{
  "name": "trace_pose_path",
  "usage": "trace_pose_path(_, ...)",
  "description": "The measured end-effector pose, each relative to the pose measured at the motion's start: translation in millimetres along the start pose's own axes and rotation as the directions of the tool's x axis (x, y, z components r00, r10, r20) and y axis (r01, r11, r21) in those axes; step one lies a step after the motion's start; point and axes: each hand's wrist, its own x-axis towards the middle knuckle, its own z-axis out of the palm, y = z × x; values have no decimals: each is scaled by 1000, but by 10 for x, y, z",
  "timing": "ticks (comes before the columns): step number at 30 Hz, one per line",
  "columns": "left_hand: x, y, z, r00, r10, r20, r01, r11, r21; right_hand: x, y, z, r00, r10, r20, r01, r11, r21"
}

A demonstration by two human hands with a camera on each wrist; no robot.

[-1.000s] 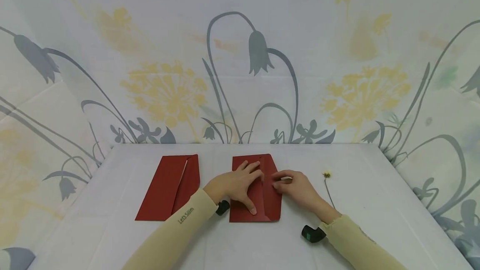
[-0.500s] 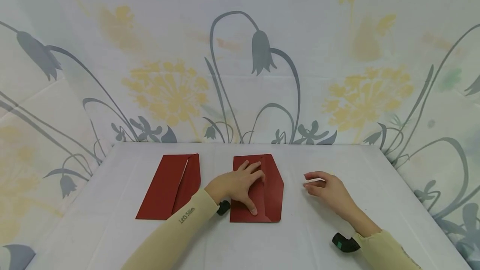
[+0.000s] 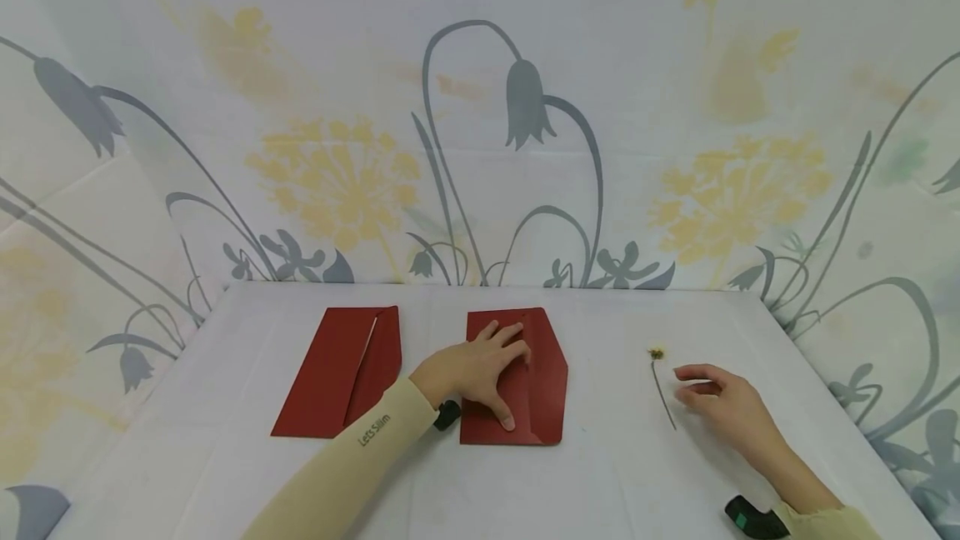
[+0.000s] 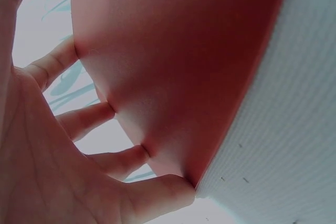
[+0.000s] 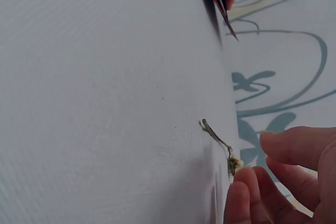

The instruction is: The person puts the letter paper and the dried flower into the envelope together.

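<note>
A red envelope [image 3: 549, 382] lies on the white table with its pointed flap folded out to the right. My left hand [image 3: 476, 369] rests on it with spread fingers, and in the left wrist view the fingertips press on the red paper [image 4: 173, 66]. A small dried flower [image 3: 662, 386] with a yellow head and thin stem lies to the right of the envelope. Just right of the flower is my right hand [image 3: 723, 407], its fingers loosely bent with nothing between them. In the right wrist view the flower [image 5: 216, 137] lies beyond the fingertips.
A second red envelope [image 3: 322, 373] lies on the left of the table [image 3: 600, 482], its flap partly lifted. A patterned floral cloth [image 3: 480, 148] hangs behind the table. Black wrist cameras show below each hand.
My right hand has left the envelope's flap and moved right, across and past the flower, uncovering it. The left hand has stayed on the envelope.
</note>
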Motion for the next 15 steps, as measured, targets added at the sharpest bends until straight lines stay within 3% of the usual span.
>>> trace_pose_path(5, -4, 8, -6, 1000, -3, 6, 3, 1000, 3, 24, 72, 42, 998, -34, 56, 37, 997, -61)
trace_pose_path(10, 4, 10, 3, 1000, -4, 3, 4, 1000, 5, 41, 37, 99, 996, -87, 34, 90, 990, -107)
trace_pose_path(15, 15, 19, 10, 1000, -14, 9, 14, 1000, 10, 48, 0, 149, 996, -73, 45, 78, 988, -134)
